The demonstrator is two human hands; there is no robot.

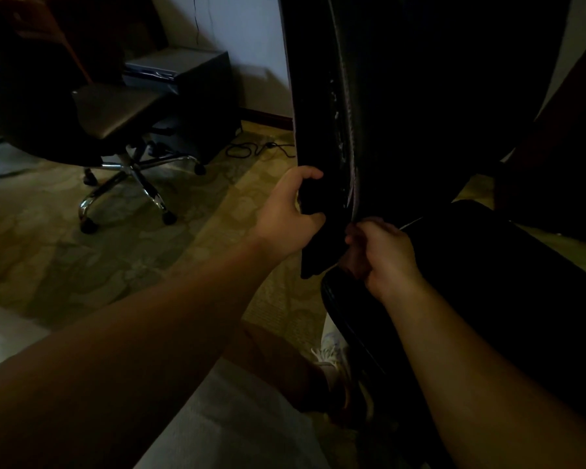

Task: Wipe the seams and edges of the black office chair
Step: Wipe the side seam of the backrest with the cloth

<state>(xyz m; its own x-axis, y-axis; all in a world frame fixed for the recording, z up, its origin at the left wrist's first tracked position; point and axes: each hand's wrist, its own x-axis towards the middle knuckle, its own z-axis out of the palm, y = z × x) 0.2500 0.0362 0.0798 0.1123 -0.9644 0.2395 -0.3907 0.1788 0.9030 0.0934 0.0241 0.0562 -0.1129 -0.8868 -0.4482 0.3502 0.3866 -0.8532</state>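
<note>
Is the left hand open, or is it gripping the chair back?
Gripping: the left hand curls its fingers and thumb round the edge of the chair back.

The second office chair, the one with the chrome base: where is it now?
In the head view, the second chair stands upper left on the carpet, beside a dark cabinet, left of the left hand.

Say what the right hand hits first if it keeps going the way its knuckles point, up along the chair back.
Probably the worn seam of the black chair backrest: the right hand sits curled at its lower end, so it would ride straight up it. Depth is murky in this dark view, so contact is a guess.
</note>
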